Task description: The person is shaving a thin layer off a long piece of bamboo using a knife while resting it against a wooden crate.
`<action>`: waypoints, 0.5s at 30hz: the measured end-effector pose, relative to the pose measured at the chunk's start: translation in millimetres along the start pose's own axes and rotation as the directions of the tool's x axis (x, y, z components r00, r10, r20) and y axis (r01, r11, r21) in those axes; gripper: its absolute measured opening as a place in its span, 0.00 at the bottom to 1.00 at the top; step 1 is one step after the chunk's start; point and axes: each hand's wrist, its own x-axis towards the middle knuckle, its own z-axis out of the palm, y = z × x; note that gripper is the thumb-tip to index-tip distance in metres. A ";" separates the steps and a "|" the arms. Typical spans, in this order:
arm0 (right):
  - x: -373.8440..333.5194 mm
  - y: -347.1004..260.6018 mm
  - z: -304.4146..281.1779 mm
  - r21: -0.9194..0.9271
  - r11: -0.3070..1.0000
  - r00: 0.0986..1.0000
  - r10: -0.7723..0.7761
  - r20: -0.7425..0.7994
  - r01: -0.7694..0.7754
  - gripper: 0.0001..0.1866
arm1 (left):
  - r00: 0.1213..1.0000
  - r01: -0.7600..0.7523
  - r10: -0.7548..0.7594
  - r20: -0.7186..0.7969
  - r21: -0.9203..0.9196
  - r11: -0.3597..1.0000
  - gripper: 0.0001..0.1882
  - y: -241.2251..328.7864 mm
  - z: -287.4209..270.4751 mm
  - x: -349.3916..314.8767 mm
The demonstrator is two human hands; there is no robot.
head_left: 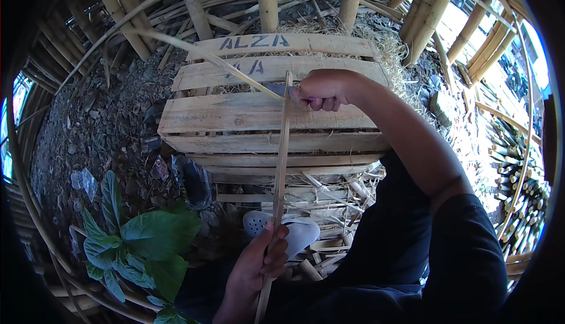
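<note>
My right hand is closed in a fist around a knife, whose grey blade points left and meets the upper end of a bamboo strip. Lower down, my left hand wraps round the same strip, which stands lengthwise before me. From the blade, a thin pale sliver arcs off to the upper left. The knife's handle is hidden in my fingers. Beneath the blade and my right hand lies a slatted wooden crate with dark lettering.
A leafy green plant grows at the lower left. Below the crate are light clogs and scattered bamboo offcuts. Bamboo posts stand behind the crate; a stack of cut bamboo lies at right. Stony soil covers the left.
</note>
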 end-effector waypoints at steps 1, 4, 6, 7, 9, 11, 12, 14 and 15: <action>6.1 6.5 -5.0 0.166 0.985 0.993 0.022 0.114 -0.040 0.14 | 1.000 0.008 -0.008 0.005 0.009 1.000 0.21 -1.4 1.4 -0.4; 12.4 11.5 -10.4 0.311 0.947 0.977 0.020 0.212 -0.087 0.11 | 0.999 0.017 -0.017 -0.027 -0.001 1.000 0.21 -5.1 7.8 2.4; 0.6 0.9 -2.8 0.062 0.997 0.991 0.048 -0.127 -0.041 0.16 | 1.000 0.010 -0.010 -0.026 0.006 1.000 0.21 -6.8 10.7 5.0; 4.6 -1.4 -0.1 0.062 0.997 0.991 0.048 -0.126 -0.040 0.16 | 1.000 0.003 -0.002 -0.025 0.015 1.000 0.21 -7.0 11.6 5.8; 11.6 -2.5 5.6 -0.199 0.980 0.952 -0.081 -0.295 0.021 0.12 | 1.000 0.005 -0.004 -0.027 0.021 1.000 0.21 -5.3 7.5 6.7; 8.8 0.2 6.8 -0.378 0.925 0.830 -0.195 -0.523 -0.021 0.13 | 1.000 0.007 -0.007 -0.028 0.027 1.000 0.21 -7.4 6.9 5.0; 6.6 1.2 7.0 -0.528 0.841 0.648 -0.340 -0.682 -0.115 0.15 | 0.999 0.038 -0.038 -0.008 0.058 0.998 0.21 -11.1 9.4 2.0; 9.8 11.8 -21.8 -0.493 0.863 0.680 -0.296 -0.671 -0.110 0.18 | 0.997 0.069 -0.070 0.012 0.095 0.993 0.21 -15.1 15.0 -0.6; 11.6 14.9 -31.5 -0.435 0.895 0.718 -0.238 -0.654 -0.099 0.18 | 0.997 0.079 -0.079 0.003 0.088 0.993 0.21 -16.3 17.2 -0.8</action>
